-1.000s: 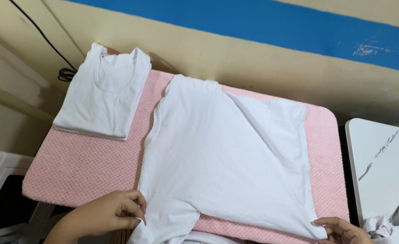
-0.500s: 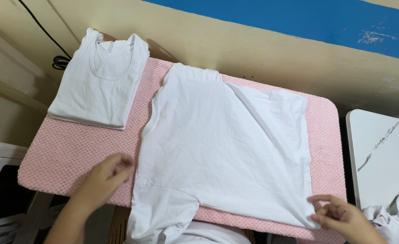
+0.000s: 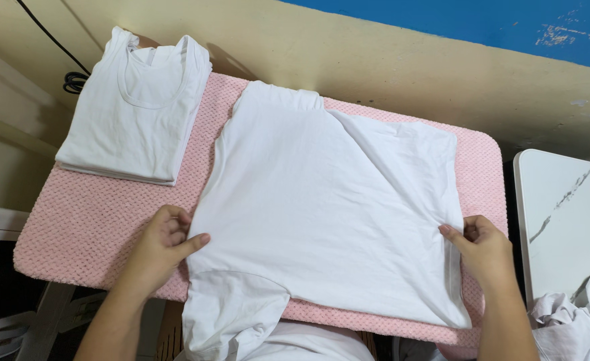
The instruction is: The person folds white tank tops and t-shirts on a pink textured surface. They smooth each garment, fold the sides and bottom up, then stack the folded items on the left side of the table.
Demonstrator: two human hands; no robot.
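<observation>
Two hands are working opposite edges of a white t-shirt (image 3: 321,220) lying flat on the pink padded tabletop (image 3: 94,227). The left hand (image 3: 161,251) is pinching the shirt's left side, fingers curled on the cloth; the right hand (image 3: 485,251) is gripping the right edge — thumb on top. One sleeve is hanging off the near edge, partly cut off. A folded stack of white shirts (image 3: 138,110) is sitting at far left. Half a second ago, both hands were lower and further outward.
</observation>
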